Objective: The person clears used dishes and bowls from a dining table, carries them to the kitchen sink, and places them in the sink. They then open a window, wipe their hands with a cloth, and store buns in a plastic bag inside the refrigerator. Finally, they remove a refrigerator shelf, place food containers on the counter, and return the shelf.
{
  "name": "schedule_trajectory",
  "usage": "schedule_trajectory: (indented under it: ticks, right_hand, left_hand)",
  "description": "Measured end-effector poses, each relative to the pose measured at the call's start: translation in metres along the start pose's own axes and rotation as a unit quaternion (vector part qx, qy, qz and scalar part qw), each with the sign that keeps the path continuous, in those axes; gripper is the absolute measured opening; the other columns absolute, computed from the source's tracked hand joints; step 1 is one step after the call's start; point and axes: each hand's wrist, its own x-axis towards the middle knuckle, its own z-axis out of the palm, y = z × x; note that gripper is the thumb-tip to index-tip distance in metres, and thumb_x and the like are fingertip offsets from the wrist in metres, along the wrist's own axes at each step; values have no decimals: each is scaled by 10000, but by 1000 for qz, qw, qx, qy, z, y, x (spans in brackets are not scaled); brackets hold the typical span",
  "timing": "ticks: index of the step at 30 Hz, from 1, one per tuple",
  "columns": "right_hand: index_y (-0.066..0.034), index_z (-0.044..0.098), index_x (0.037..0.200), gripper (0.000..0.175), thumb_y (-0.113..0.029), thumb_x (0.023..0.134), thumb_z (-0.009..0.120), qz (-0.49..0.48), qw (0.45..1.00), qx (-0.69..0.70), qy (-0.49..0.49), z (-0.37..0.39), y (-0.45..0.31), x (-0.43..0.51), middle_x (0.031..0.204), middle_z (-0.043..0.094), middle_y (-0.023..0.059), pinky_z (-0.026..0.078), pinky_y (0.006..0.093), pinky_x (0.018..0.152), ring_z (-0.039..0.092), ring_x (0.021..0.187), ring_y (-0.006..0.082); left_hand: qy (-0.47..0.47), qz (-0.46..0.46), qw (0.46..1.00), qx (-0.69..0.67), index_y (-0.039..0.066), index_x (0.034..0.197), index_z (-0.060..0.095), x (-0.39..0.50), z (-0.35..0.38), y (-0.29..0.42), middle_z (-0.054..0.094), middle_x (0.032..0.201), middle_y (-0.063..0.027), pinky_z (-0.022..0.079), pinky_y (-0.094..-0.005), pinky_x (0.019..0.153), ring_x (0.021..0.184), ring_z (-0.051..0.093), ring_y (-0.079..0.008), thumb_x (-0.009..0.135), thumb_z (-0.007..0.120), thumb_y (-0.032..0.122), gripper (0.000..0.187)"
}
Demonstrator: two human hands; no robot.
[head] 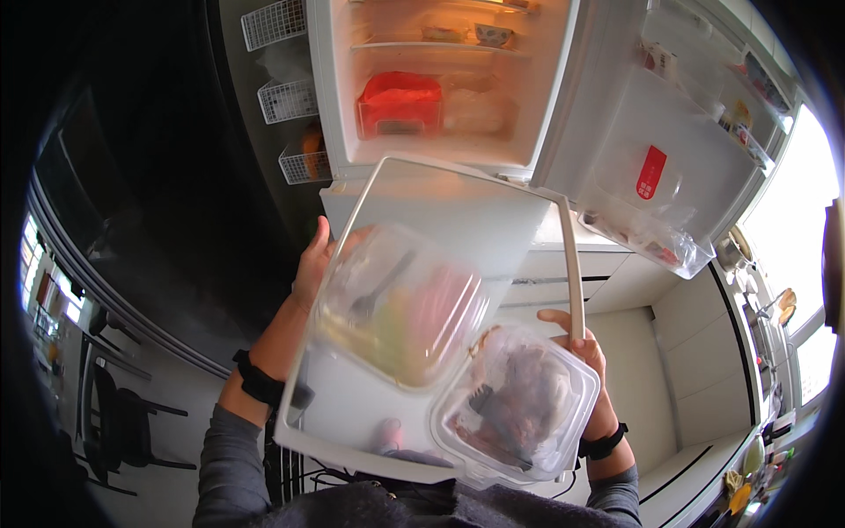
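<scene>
Between both hands I hold a clear refrigerator shelf (370,416) with a pale frame, tilted in front of my body. My left hand (323,257) grips its left side, partly seen through the panel. My right hand (584,346) holds the right side, beside a lidded clear plastic container (515,409) with dark, reddish food. Another clear lidded container (403,310) with yellow, green and pink contents lies on the shelf near my left hand.
Ahead stands an open refrigerator (429,155) with a red bag (401,92) in a lower drawer and a patterned bowl (493,34) above. Its open door (607,132) carries filled bins at the right. White wire baskets (288,101) hang on the left; a counter with kitchen items runs along the far right.
</scene>
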Motion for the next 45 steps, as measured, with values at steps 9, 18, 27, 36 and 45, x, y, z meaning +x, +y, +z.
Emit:
schedule_trajectory:
  ticks: [9,18,27,36,45]
  right_hand:
    - [88,341,1287,557,-161,818,508,-106,985,130,49,35,20,23,1014,610,290,542,366,758,646,859,306]
    - [-34,276,1299,498,-115,863,502,-161,980,92,66,90,36,83,1217,495,319,501,457,883,581,1059,355]
    - [-32,297,1278,454,-88,873,494,-255,950,127,131,149,53,177,1226,467,316,462,513,944,532,1117,410]
    - [37,345,1224,431,-73,839,503,-312,919,166,178,155,58,246,1145,499,290,426,515,990,532,1105,415]
    - [16,345,1244,436,-80,849,505,-313,922,119,195,150,55,238,1147,515,282,452,499,961,562,1065,373]
  left_hand:
    - [-14,56,993,-102,-90,1284,396,-71,-27,-66,544,1151,-315,563,-328,784,1068,580,-346,949,462,265,493]
    - [-57,68,991,97,123,1460,154,-99,38,-36,359,1401,-245,331,-479,1053,1291,385,-359,836,620,421,833]
    - [1,158,977,143,123,1461,124,-21,30,40,367,1386,-239,478,-399,951,1199,483,-383,896,577,168,726]
    - [-79,111,983,125,25,1419,219,39,-11,101,412,1353,-249,492,-377,930,1185,500,-377,906,492,70,583]
    - [-53,97,987,119,-18,1391,249,48,-11,95,430,1342,-228,490,-367,916,1177,510,-376,901,476,112,555]
